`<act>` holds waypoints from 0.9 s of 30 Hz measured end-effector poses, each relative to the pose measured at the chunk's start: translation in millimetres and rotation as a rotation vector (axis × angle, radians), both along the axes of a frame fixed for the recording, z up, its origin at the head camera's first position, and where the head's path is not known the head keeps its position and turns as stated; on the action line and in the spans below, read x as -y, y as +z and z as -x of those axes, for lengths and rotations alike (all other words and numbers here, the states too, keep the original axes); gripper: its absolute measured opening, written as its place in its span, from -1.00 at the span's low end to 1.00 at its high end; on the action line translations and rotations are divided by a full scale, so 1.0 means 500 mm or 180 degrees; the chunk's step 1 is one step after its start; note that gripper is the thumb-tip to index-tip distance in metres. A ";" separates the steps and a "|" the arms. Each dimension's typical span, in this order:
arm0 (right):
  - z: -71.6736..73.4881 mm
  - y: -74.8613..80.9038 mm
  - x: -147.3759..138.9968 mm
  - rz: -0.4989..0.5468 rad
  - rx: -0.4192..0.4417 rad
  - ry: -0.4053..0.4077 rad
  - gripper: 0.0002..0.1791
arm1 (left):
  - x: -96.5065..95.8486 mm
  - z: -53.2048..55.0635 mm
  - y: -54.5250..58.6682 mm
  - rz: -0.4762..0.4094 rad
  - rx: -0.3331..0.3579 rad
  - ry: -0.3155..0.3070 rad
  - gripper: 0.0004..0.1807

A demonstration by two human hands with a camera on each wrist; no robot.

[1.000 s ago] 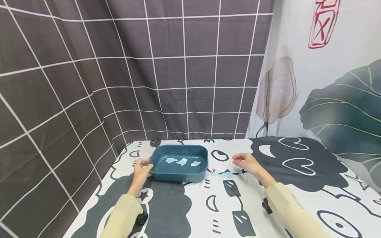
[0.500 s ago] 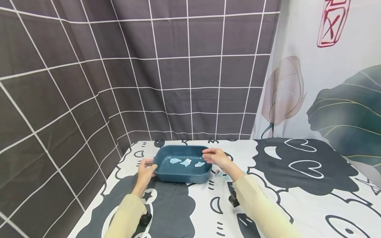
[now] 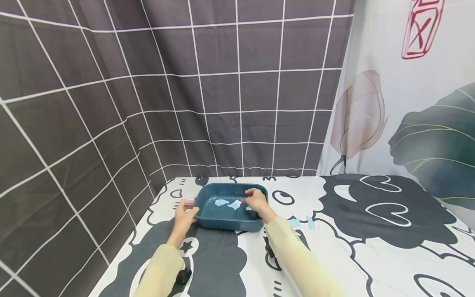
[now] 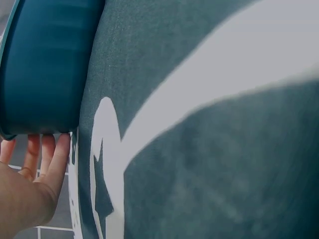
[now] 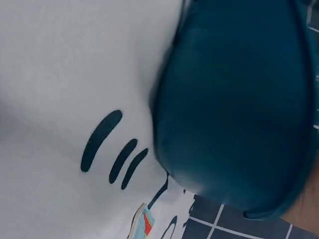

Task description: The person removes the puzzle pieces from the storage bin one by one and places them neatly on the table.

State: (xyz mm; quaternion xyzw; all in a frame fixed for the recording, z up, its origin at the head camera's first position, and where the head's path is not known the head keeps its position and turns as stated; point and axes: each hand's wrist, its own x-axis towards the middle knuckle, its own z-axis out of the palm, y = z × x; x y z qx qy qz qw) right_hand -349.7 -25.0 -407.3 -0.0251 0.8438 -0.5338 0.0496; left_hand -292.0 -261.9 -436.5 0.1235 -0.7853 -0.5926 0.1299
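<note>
A teal rectangular basin (image 3: 230,224) stands on the cloth-covered table, with small pale-blue flat pieces inside. One piece (image 3: 222,202) lies left, a second piece (image 3: 235,205) in the middle, and a third piece (image 3: 249,208) is partly covered by my right hand. My left hand (image 3: 183,214) touches the basin's left end; in the left wrist view its extended fingers (image 4: 61,154) rest against the wall. My right hand (image 3: 257,202) reaches into the basin from the right, fingertips beside the middle piece. Whether it holds anything is hidden.
Right of the basin, a pale-blue piece (image 3: 294,222) and a narrow strip (image 3: 311,223) lie on the patterned tablecloth (image 3: 356,264). A red-marked piece (image 5: 144,222) shows in the right wrist view. Behind the table hangs a dark grid curtain (image 3: 222,95).
My right hand has moved left, from above the pieces on the cloth, over the basin's right rim and down inside it. My left hand stays at the left end.
</note>
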 end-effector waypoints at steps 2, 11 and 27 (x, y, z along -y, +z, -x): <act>0.005 -0.004 0.006 -0.0006 0.0011 -0.0092 -0.55 | 0.001 0.000 0.000 0.0017 -0.0036 0.0006 -0.63; 0.021 -0.023 0.012 0.0074 0.0209 -0.0503 -0.51 | -0.007 0.000 -0.004 0.0051 -0.0034 0.0016 -0.63; 0.033 -0.057 0.021 -0.0837 0.0042 -0.0317 -0.68 | 0.006 -0.003 -0.016 0.0096 -0.0060 -0.0047 -0.65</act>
